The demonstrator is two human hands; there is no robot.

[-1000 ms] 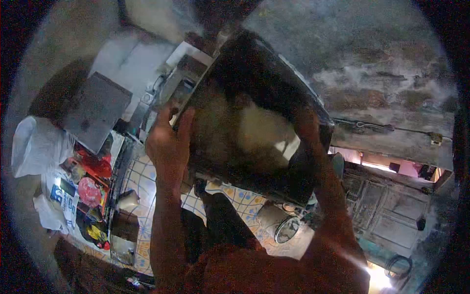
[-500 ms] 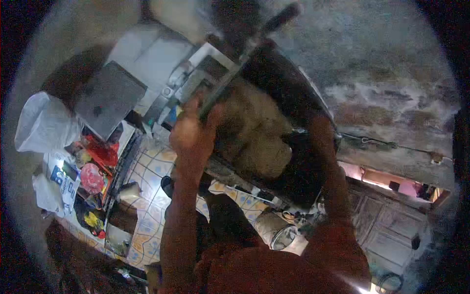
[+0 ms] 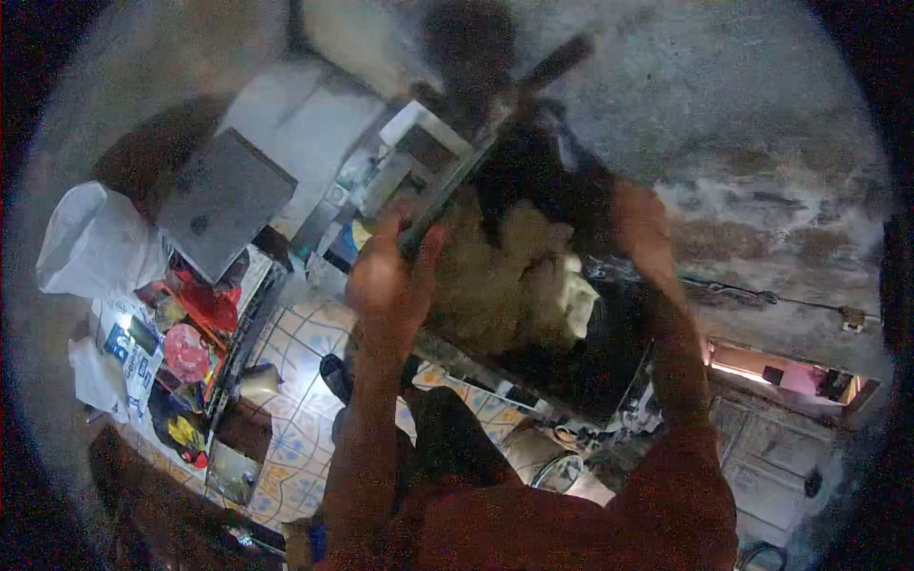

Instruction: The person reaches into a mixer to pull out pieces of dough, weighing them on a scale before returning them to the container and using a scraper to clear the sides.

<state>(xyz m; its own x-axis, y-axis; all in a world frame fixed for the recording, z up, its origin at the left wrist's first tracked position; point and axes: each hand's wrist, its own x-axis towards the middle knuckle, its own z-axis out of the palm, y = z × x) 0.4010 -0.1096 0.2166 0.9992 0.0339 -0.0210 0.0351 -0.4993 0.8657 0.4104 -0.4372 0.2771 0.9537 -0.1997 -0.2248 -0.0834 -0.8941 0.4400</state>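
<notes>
Because the right hand [image 3: 643, 228] has moved higher, its grip unclear, support of the large dark panel [image 3: 524, 285] between both hands seems to be shifting; the left hand [image 3: 390, 278] clasps one edge.

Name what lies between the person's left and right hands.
In the head view, a brown mass lies between the left hand and right hand, with a dark surface nearer the right; the mass's material is unclear.

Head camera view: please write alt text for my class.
A person's left hand grips the edge of a large dark object, while the right hand is at its other side. Patterned floor tiles show below; a whitish plastic bag is at far left.
</notes>
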